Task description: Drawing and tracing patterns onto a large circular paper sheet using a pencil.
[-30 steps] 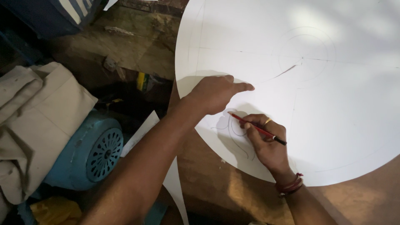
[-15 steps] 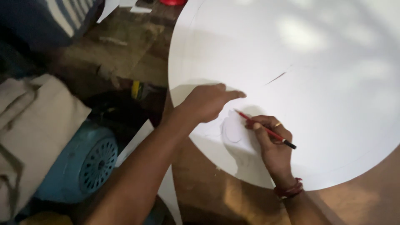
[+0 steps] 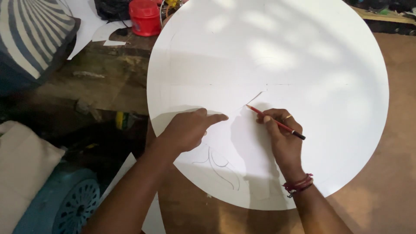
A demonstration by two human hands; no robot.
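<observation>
Brown table (image 3: pixel 390 173), white disc (image 3: pixel 303 52) (pencil (image 3: pixel 275 122) gripped)

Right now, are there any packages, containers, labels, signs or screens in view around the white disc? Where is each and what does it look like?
Red container: top edge of the view, just left of the white disc; squat, round, red plastic with a lid.
Yellow-and-green object: on the dark bench left of the disc; small, too unclear to say if it is a package.
No signs, screens or readable labels show.
</observation>
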